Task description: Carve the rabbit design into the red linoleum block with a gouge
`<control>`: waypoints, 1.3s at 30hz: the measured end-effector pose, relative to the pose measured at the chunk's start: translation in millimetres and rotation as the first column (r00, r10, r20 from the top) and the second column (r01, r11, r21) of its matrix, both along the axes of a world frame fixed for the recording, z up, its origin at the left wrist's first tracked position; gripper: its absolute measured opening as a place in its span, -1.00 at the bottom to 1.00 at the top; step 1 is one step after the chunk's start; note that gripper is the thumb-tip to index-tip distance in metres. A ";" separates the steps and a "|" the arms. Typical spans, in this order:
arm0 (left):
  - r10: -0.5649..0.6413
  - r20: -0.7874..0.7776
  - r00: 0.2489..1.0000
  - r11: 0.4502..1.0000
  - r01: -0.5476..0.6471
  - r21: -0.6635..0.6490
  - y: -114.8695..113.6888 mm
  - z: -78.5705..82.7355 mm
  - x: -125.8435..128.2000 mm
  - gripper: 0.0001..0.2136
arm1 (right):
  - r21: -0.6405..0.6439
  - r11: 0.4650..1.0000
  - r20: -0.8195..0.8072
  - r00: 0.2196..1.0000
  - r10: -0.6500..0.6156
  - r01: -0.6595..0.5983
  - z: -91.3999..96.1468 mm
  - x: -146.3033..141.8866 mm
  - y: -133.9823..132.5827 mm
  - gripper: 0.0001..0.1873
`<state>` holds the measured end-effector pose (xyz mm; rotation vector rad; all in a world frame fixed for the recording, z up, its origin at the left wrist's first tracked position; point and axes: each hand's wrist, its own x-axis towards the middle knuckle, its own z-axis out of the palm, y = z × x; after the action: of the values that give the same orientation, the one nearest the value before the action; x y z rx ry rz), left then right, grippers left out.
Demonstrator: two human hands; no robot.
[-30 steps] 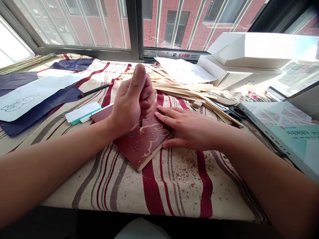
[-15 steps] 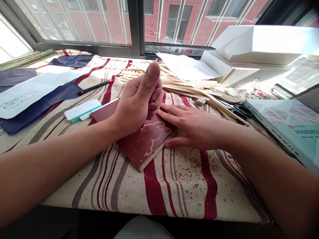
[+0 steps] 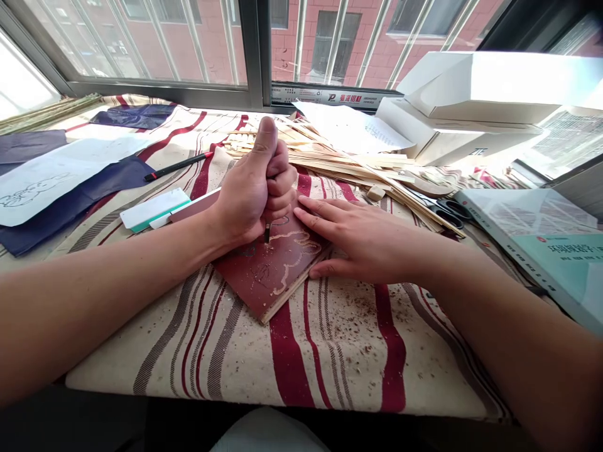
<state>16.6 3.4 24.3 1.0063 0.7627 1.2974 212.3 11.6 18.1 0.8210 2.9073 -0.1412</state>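
Note:
My left hand (image 3: 257, 185) is closed in an upright fist, thumb on top, around a carving tool (image 3: 267, 233). Only the tool's thin dark metal tip shows below the fist, meeting the board; its handle is hidden. Under it lies a reddish-brown wooden board (image 3: 259, 285) with a pale carved outline and dark drawn lines. My right hand (image 3: 351, 235) lies flat with fingers spread, its fingertips and thumb along the board's right edge. Wood crumbs are scattered on the board and on the striped cloth (image 3: 339, 376) beside it.
Behind the hands are thin wooden strips (image 3: 339, 164) and a white paper (image 3: 348, 125). To the right are scissors (image 3: 447, 213), a book (image 3: 541, 245) and a white box (image 3: 471, 138). A black pen (image 3: 176, 167), a drawing (image 3: 51, 179) and dark blue sheets (image 3: 127, 179) lie left.
My left fist has shifted slightly left and become more upright, so the tool's tip now shows on the board. My right hand stays in nearly the same place.

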 end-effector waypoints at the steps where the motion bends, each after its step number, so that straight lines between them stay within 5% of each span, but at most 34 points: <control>1: 0.009 -0.009 1.000 1.000 -0.009 0.019 -0.7 -1.0 0.7 -0.37 | 0.004 1.000 0.006 1.000 0.001 -0.001 -0.4 0.2 0.0 0.09; 9: 0.285 -0.037 0.958 0.930 -0.267 0.251 -17.0 -8.7 15.8 -0.40 | 0.006 1.000 0.016 1.000 -0.004 0.004 0.7 -0.5 -0.9 0.09; 15: -0.052 -0.122 0.991 0.988 0.068 0.136 -9.2 -0.9 3.9 -0.34 | -0.001 1.000 -0.030 1.000 0.002 -0.002 0.0 1.3 0.3 0.05; 17: -0.092 -0.097 0.991 0.992 0.100 0.081 -5.5 0.3 0.4 -0.33 | -0.007 1.000 -0.033 0.999 0.013 -0.013 -0.7 2.0 0.8 0.06; 26: 0.192 0.014 0.981 0.968 -0.191 0.163 -19.9 -4.1 14.4 -0.37 | -0.032 0.999 -0.007 1.000 0.007 -0.007 0.5 1.0 0.9 0.09; 33: 0.314 0.008 0.949 0.949 -0.314 0.026 -16.3 -1.2 15.2 -0.40 | -0.034 0.999 -0.029 0.999 0.022 -0.023 -2.9 1.7 2.7 0.11; 36: 0.245 0.013 0.969 0.969 -0.245 -0.040 -9.9 -1.7 9.8 -0.38 | -0.021 0.999 -0.026 0.999 0.027 -0.028 -3.8 2.5 2.7 0.09; 39: 0.021 0.010 1.000 0.998 -0.021 -0.058 -4.1 -1.4 4.8 -0.37 | 0.010 0.999 -0.047 0.998 0.049 -0.049 -5.3 4.7 3.0 0.07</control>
<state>21.4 -0.7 22.9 0.9462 0.8003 1.2907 217.0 14.7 12.8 0.7567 2.9712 -0.1450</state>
